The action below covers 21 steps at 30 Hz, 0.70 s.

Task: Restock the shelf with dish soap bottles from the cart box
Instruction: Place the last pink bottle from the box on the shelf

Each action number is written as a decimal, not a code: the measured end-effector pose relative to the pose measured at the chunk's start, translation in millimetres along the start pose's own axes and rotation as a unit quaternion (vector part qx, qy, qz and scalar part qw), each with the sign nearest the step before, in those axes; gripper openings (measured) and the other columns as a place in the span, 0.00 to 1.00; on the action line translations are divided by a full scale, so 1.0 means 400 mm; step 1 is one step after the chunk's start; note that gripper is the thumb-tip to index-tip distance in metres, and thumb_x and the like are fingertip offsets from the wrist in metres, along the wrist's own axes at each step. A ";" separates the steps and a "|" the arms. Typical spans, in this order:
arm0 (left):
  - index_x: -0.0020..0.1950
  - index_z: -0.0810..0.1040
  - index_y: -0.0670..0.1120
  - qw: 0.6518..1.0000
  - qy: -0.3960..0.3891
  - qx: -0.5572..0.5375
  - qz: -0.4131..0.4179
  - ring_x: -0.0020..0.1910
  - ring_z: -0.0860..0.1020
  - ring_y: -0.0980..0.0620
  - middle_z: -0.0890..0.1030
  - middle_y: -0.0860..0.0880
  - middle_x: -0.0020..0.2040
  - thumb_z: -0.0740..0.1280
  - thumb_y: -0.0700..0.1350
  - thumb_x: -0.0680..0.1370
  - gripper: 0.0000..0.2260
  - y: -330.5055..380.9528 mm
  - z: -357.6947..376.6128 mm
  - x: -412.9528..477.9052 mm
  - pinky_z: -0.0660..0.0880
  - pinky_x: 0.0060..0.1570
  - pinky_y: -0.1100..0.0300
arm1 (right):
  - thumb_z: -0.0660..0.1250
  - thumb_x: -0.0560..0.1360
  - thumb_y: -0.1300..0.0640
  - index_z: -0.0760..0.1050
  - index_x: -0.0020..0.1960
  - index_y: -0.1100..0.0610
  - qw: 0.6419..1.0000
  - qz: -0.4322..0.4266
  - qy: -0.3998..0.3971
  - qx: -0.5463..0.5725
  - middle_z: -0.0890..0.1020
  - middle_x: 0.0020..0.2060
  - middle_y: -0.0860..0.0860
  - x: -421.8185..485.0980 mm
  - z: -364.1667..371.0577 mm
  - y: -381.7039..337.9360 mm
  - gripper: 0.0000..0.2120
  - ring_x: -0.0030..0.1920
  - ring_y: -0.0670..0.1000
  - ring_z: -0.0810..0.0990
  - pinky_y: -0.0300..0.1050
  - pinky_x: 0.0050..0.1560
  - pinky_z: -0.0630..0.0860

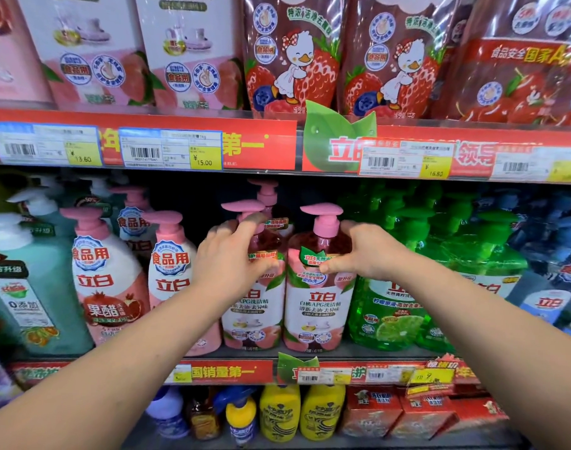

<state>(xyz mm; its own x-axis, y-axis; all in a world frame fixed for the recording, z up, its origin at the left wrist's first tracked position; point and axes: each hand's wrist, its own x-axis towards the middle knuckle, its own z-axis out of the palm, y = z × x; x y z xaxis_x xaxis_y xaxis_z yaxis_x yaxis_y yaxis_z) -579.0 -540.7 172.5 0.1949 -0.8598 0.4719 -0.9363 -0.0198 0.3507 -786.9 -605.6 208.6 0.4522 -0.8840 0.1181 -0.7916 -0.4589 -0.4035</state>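
Placement step: left hand and right hand each clasping a peach bottle left of the green bottles, next squaring labels forward, then letting go.

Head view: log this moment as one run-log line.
step: placing bottles on middle shelf | left hand: grips left pink pump bottle | right hand: grips right pink pump bottle | both bottles upright, side by side

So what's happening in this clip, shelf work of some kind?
A person is stocking a shop shelf. The left hand grips one pink pump bottle by its shoulder, and the right hand grips the pink bottle beside it. Both bottles stand upright at the front of the middle shelf, between pink-and-white bottles and green ones.
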 end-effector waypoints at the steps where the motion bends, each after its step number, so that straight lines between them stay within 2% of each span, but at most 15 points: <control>1: 0.70 0.64 0.57 1.000 -0.007 -0.004 -0.006 0.61 0.69 0.40 0.74 0.43 0.59 0.70 0.62 0.68 0.32 0.003 0.001 0.001 0.67 0.55 0.52 | 0.77 0.64 0.45 0.71 0.62 0.58 1.000 0.000 -0.001 0.001 0.79 0.58 0.54 0.000 0.000 0.001 0.33 0.57 0.54 0.77 0.41 0.48 0.69; 3: 0.71 0.62 0.58 1.000 -0.006 -0.002 -0.018 0.62 0.67 0.40 0.72 0.41 0.61 0.70 0.61 0.69 0.33 0.010 0.004 -0.004 0.66 0.57 0.51 | 0.77 0.64 0.46 0.72 0.61 0.57 1.000 -0.005 0.001 0.008 0.80 0.56 0.54 0.000 0.003 0.004 0.30 0.55 0.53 0.78 0.40 0.47 0.69; 6: 0.70 0.67 0.55 0.998 0.058 -0.002 -0.009 0.67 0.62 0.37 0.63 0.37 0.69 0.73 0.58 0.67 0.33 0.020 0.010 -0.027 0.62 0.63 0.48 | 0.76 0.65 0.47 0.73 0.61 0.57 0.999 -0.027 0.016 0.022 0.79 0.54 0.52 -0.013 0.009 0.014 0.29 0.56 0.53 0.77 0.39 0.47 0.68; 9: 0.64 0.72 0.46 0.987 0.155 -0.006 0.029 0.64 0.65 0.33 0.66 0.34 0.65 0.75 0.53 0.66 0.30 0.032 0.025 -0.051 0.65 0.62 0.40 | 0.74 0.67 0.46 0.68 0.69 0.58 0.996 -0.048 0.066 0.039 0.74 0.65 0.55 -0.041 -0.001 0.033 0.35 0.66 0.54 0.72 0.41 0.61 0.68; 10: 0.63 0.73 0.45 0.981 0.190 -0.004 0.050 0.62 0.66 0.35 0.69 0.34 0.62 0.74 0.53 0.66 0.28 0.044 0.029 -0.055 0.66 0.60 0.40 | 0.73 0.69 0.46 0.68 0.69 0.58 0.994 -0.045 0.089 0.045 0.74 0.65 0.55 -0.052 -0.009 0.045 0.34 0.65 0.54 0.73 0.42 0.62 0.68; 11: 0.62 0.73 0.45 0.974 0.216 -0.005 0.073 0.60 0.67 0.37 0.71 0.35 0.60 0.72 0.53 0.66 0.27 0.061 0.031 -0.056 0.68 0.58 0.41 | 0.72 0.70 0.47 0.72 0.66 0.58 0.991 -0.043 0.121 0.049 0.77 0.61 0.55 -0.062 -0.021 0.059 0.28 0.61 0.53 0.76 0.41 0.59 0.69; 12: 0.62 0.73 0.45 0.970 0.225 -0.005 0.096 0.59 0.68 0.39 0.72 0.36 0.57 0.69 0.54 0.67 0.26 0.082 0.034 -0.054 0.68 0.57 0.42 | 0.71 0.70 0.47 0.77 0.59 0.56 0.986 -0.040 0.157 0.049 0.80 0.53 0.53 -0.073 -0.034 0.075 0.20 0.55 0.52 0.78 0.40 0.53 0.71; 13: 0.61 0.73 0.45 0.970 0.215 -0.001 0.118 0.57 0.69 0.39 0.74 0.36 0.56 0.67 0.55 0.67 0.26 0.104 0.035 -0.050 0.69 0.56 0.43 | 0.71 0.71 0.48 0.78 0.50 0.54 0.979 -0.031 0.195 0.043 0.80 0.44 0.50 -0.082 -0.046 0.091 0.12 0.49 0.52 0.79 0.41 0.48 0.71; 14: 0.62 0.74 0.45 0.973 0.189 0.009 0.133 0.55 0.70 0.38 0.74 0.37 0.55 0.67 0.56 0.67 0.27 0.129 0.038 -0.043 0.69 0.55 0.44 | 0.70 0.71 0.48 0.76 0.44 0.53 0.973 -0.017 0.229 0.034 0.78 0.38 0.49 -0.089 -0.058 0.110 0.09 0.44 0.52 0.77 0.42 0.44 0.70; 15: 0.63 0.74 0.46 0.979 0.152 0.023 0.137 0.54 0.71 0.37 0.74 0.38 0.54 0.69 0.57 0.67 0.28 0.154 0.042 -0.036 0.69 0.54 0.44 | 0.70 0.71 0.47 0.73 0.41 0.53 0.967 -0.001 0.254 0.021 0.75 0.36 0.49 -0.095 -0.068 0.128 0.10 0.41 0.52 0.75 0.43 0.41 0.68; 18: 0.69 0.68 0.53 0.991 0.068 0.043 0.105 0.56 0.68 0.39 0.69 0.39 0.59 0.69 0.61 0.69 0.31 0.208 0.060 -0.014 0.65 0.57 0.47 | 0.69 0.71 0.43 0.67 0.44 0.55 0.954 0.068 0.290 -0.036 0.72 0.42 0.53 -0.102 -0.088 0.179 0.17 0.40 0.54 0.71 0.44 0.40 0.66; 21: 0.69 0.67 0.54 0.995 0.060 0.011 0.076 0.58 0.68 0.38 0.64 0.40 0.62 0.69 0.60 0.69 0.30 0.229 0.073 0.001 0.66 0.57 0.49 | 0.69 0.69 0.38 0.68 0.55 0.59 0.959 0.115 0.257 -0.045 0.74 0.50 0.57 -0.097 -0.086 0.219 0.28 0.46 0.59 0.76 0.46 0.40 0.69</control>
<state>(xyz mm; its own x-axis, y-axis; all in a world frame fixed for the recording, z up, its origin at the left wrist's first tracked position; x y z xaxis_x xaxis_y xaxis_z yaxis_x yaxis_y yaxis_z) -673.3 -557.6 181.3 0.0840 -0.7863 0.6121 -0.9632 0.0932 0.2519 -887.9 -614.7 199.9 0.0174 -0.8795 0.4756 -0.8890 -0.2313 -0.3951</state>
